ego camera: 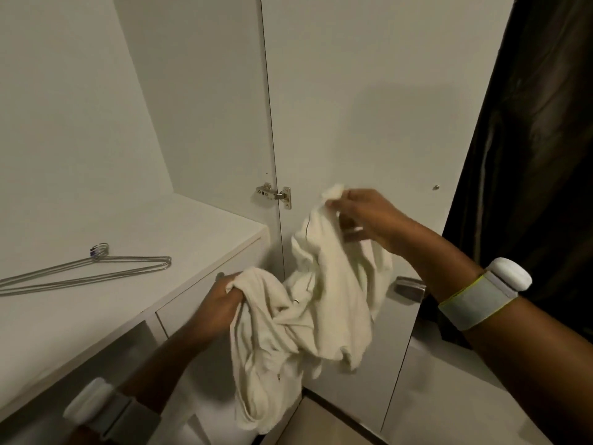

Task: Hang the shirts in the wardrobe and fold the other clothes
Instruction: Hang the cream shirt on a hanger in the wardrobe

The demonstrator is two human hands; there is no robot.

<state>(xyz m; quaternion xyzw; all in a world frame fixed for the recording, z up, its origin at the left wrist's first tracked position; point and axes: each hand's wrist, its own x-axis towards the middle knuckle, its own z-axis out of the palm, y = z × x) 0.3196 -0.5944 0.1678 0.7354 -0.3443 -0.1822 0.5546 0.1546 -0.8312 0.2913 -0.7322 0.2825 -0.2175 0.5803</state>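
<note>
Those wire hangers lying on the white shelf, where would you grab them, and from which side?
Probably at the hooks, coming from above: the wire hangers lie flat on the shelf, and the curled hooks look like the part raised enough to pinch.

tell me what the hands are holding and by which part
Both hold one cream garment. The left hand grips a bunched lower fold; the right hand pinches its raised top edge. Which part of the garment that is cannot be told.

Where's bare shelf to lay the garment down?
Free: the white shelf top from the wire hangers' tips to its right edge, and behind them to the back wall. Crowded: its front-left, under the hangers. Both hands grip the cream garment.
</note>
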